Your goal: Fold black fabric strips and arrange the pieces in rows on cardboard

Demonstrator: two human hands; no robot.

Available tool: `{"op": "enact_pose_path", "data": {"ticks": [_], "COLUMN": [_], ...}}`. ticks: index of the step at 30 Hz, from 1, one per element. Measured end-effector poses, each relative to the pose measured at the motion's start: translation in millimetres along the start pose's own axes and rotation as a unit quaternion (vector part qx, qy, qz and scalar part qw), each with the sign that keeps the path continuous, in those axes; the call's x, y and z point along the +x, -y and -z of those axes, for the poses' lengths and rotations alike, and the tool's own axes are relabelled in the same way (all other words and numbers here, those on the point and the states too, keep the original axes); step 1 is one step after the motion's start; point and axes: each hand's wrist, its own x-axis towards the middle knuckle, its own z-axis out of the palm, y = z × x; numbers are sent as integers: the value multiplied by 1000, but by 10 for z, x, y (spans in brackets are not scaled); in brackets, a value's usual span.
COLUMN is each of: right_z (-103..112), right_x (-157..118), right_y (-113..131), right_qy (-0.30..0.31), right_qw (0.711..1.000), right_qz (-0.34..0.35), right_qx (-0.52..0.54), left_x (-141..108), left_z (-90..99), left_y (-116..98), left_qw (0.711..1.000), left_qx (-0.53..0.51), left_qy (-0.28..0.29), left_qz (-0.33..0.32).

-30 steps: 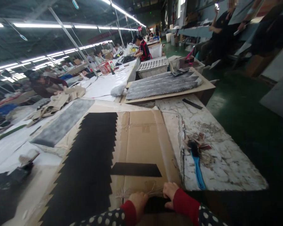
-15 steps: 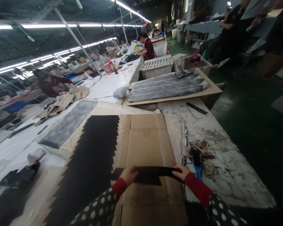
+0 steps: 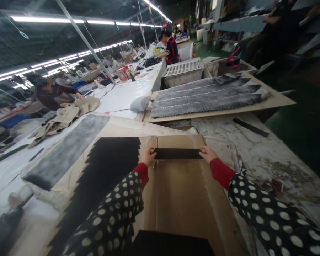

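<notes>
Black strip (image 3: 177,153) at frame centre, level, stretched between two hands over the far end of the cardboard (image 3: 181,199). Left hand (image 3: 147,156) pinches its left end, right hand (image 3: 208,154) its right end; fingers of both closed on it. Held by the ends probably so it stays straight and doesn't sag. Can't tell whether it touches the cardboard or hangs just above.

Black stack (image 3: 110,153) lies left of the cardboard's bare part, rows overlapping so each pointed end shows; likely staggered to keep pieces in order, one edge of each exposed. Cardboard presumably serves as a flat, clean base over the stained surface (image 3: 290,147). Grey pile (image 3: 202,94) sits on a board (image 3: 278,99), upper right of centre, likely so it can be carried as one.

Counts: one strip in hand; one black piece (image 3: 173,245) at bottom edge, cut off by the frame; one loose dark strip (image 3: 250,127) on the surface at right; one black stack, rows not countable, left sleeve (image 3: 109,209) covers part; one grey pile, one board; one grey panel (image 3: 69,151) left of the stack; one tan cloth heap (image 3: 66,115), pieces uncounted; two co-workers near enough to make out, one upper left (image 3: 52,94), one upper centre (image 3: 172,49).
</notes>
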Motion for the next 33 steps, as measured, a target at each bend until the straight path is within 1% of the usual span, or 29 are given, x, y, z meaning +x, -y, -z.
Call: {"op": "enact_pose_path", "data": {"ticks": [4,6,9,13,15,18,20,22,24,25,26,28,29,30,31,33], "right_z": [-209,-278,-353,-407,-400,-343,-296,-256,-217,-192,-164,-96,-62,-33,-12,5], "right_x": [496,669,832,918,937,936,861,654,266,1,-305,-998,-1357,-1703,-2023,-2535], "right_y": [155,230,323,367,356,333,325,313,270,227,166,-21,-142,-277,-418,-675], "right_qy": [-36,-48,-49,-40,-36,-53,-70,-67,-22,21,70,170,212,238,248,257], "right_qw": [997,994,988,978,973,965,965,969,975,978,976,962,954,948,943,935], "right_qz": [4,10,24,35,37,47,62,79,97,112,127,134,128,121,117,114], "right_qx": [-65,-99,-144,-199,-224,-251,-245,-224,-197,-178,-164,-165,-168,-175,-186,-216], "left_x": [486,656,818,883,875,833,748,553,203,-34,-305,-909,-1215,-1504,-1764,-2162], "left_z": [98,132,138,76,60,129,235,352,437,458,464,438,412,380,345,268], "left_y": [56,71,92,114,120,130,142,157,166,170,174,196,218,246,282,362], "left_qw": [999,998,997,994,991,980,978,981,982,980,977,965,957,949,941,924], "left_qx": [27,42,67,98,127,181,188,178,166,162,157,146,141,140,142,151], "left_qy": [-31,-38,-42,-35,-45,-80,-82,-53,0,29,74,162,211,251,286,345], "left_qz": [3,4,9,23,16,-13,-32,-59,-95,-107,-124,-148,-142,-127,-109,-69]}}
